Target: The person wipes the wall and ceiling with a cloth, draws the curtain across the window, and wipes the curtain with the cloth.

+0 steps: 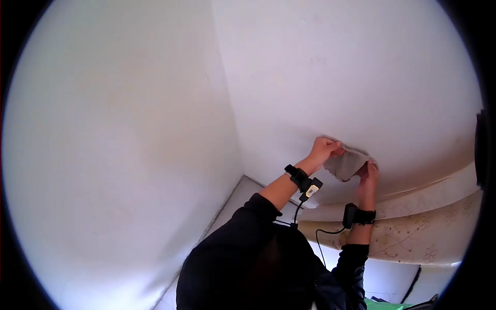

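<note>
A greyish-beige piece of cloth (343, 164) hangs between my two hands against the white wall, its lower edge drooping and uneven. My left hand (325, 149) pinches its upper left edge, with fingers closed on the fabric. At the right end, my right hand (369, 172) grips the cloth's edge, and part of those fingers is hidden by the fabric. Both arms reach forward in dark sleeves. A black strap with a small device (310, 189) sits on my left wrist, and another strapped device (351, 215) is on my right forearm, each with a cable.
The white wall (351, 67) meets another wall (124, 119) at a corner on the left. A floral-patterned beige fabric (429, 232) stretches below and right of my hands. A dark object (481, 150) stands at the right edge, and something green (385, 305) shows at the bottom.
</note>
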### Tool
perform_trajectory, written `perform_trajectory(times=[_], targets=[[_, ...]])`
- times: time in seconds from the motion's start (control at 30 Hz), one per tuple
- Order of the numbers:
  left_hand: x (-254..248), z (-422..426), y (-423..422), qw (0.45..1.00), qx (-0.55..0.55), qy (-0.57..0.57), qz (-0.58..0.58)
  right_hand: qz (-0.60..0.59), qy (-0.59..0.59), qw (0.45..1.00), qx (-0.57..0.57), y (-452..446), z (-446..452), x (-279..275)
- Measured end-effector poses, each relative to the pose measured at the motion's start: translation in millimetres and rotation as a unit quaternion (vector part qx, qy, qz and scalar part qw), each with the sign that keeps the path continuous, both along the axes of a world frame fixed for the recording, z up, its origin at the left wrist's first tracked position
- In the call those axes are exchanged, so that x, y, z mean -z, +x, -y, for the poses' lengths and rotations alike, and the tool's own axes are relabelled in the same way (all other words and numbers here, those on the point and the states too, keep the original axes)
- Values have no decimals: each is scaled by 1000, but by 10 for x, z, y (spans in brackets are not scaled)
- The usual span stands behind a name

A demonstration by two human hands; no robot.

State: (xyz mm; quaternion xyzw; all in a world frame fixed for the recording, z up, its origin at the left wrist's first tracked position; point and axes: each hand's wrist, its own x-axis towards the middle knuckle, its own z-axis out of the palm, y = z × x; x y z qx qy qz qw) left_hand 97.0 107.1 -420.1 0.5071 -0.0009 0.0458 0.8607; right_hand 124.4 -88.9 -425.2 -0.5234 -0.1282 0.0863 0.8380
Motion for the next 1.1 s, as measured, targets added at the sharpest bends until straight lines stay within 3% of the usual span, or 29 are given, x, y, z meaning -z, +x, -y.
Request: perform_trajectory(times=[0.07, 0.17, 0.27, 0.47, 0.6, 0.67, 0.77, 0.87, 0.97, 1.0, 1.03, 1.1], targets=[[-167, -8, -14, 999, -6, -13, 30, 41, -25, 994, 94, -70, -59, -304], [-268, -59, -110, 993, -76, -13, 88, 85, -50, 990, 102, -94, -17, -458], [-169, -78, -132, 988, -77, 88, 104, 102, -141, 973, 152, -99, -37, -306], [473, -49, -13, 990, -105, 91, 35, 44, -154, 985, 62, 143, 24, 724], [651, -96, 68, 983, -160, 81, 48, 30, -214, 971, 100, 99, 80, 652], [531, -141, 10, 977, -187, 79, 67, 99, -135, 982, 88, 38, 83, 420], [612, -25, 27, 972, -211, 63, 85, 163, -176, 969, 65, 142, 212, 382], [1001, 37, 109, 977, -188, 74, 75, 174, -228, 957, 46, 235, 350, 776], [1516, 81, 179, 976, -210, 43, 39, 96, -228, 969, -12, 373, 373, 1354], [1637, 135, 196, 979, -203, -22, 18, 96, -230, 968, -11, 414, 407, 1455], [1736, 172, 228, 977, -197, -86, -3, 84, -254, 963, -16, 453, 437, 1543], [1577, 156, 205, 972, -224, -68, 13, 71, -273, 959, -26, 395, 329, 1349]])
